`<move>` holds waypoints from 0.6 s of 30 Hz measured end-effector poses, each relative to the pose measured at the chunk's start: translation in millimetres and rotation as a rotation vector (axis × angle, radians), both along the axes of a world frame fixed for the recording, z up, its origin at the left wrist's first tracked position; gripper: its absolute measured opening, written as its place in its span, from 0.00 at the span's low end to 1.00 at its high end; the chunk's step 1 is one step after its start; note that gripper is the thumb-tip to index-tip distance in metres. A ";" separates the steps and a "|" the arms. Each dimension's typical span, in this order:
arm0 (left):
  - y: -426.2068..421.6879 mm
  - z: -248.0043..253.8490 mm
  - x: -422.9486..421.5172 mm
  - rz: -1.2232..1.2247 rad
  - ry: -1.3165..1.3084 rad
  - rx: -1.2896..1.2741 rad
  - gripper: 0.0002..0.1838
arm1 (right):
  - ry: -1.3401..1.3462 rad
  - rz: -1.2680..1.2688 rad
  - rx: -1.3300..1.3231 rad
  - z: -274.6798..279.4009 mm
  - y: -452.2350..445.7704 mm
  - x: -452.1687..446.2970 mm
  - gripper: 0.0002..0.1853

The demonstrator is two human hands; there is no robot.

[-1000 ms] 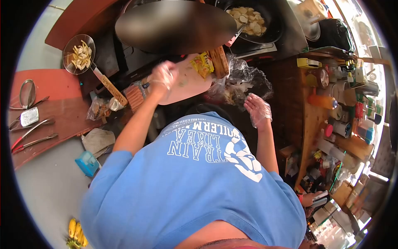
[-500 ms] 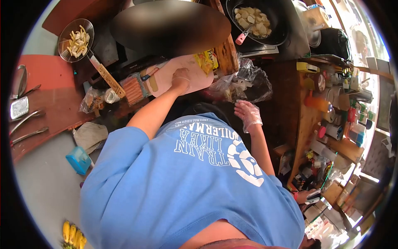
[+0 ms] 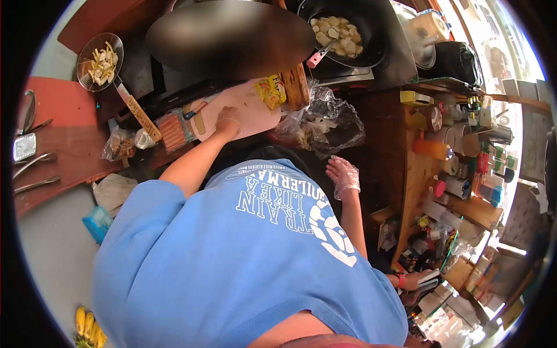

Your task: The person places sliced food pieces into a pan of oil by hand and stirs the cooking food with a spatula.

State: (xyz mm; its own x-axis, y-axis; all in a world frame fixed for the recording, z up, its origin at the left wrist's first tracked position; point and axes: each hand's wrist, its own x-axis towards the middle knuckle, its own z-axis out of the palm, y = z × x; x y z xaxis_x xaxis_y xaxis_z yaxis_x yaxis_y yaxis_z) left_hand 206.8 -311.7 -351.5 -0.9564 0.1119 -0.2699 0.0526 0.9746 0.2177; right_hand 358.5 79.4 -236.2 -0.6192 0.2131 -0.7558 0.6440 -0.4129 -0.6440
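Note:
My left hand (image 3: 228, 120), in a clear plastic glove, rests on the pink cutting board (image 3: 255, 119). Its fingers look curled down and pressed together; whatever they may hold is hidden. Beside it on the board lie a utensil with a blue handle (image 3: 195, 110) and a flat greenish strip (image 3: 199, 123). A yellow packet (image 3: 270, 91) sits at the board's far right. My right hand (image 3: 343, 174), also gloved, hangs open with nothing in it, just below a clear plastic bag (image 3: 348, 124).
A pack of sausages (image 3: 173, 130) lies left of the board, near a wooden-handled strainer (image 3: 122, 72) holding pale strips. Pale slices and a pink-handled utensil (image 3: 318, 55) are in a dark pan (image 3: 374, 52). Shelves (image 3: 406, 174) stand at right, where another person's hand (image 3: 411, 281) shows.
The whole view has shifted, so the counter items appear farther left. My left hand stays on the board, and my right hand is a little lower, farther from the plastic bag.

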 end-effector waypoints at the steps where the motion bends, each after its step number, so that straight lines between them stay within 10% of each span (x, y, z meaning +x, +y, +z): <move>1: -0.5 0.3 1.3 0.007 0.001 -0.003 0.08 | -0.007 -0.003 0.012 -4.1 1.7 0.2 0.14; 10: -19.6 -43.0 -6.6 -0.309 0.204 -0.269 0.10 | -0.034 0.108 0.061 -14.3 23.5 -16.8 0.16; 15: -29.2 -21.7 -16.1 0.944 -0.310 1.042 0.09 | -0.060 0.148 0.101 -11.4 33.1 -28.1 0.16; 18: -29.3 -24.0 -11.2 1.006 -0.281 1.631 0.08 | -0.068 0.162 0.107 -9.0 36.9 -32.6 0.16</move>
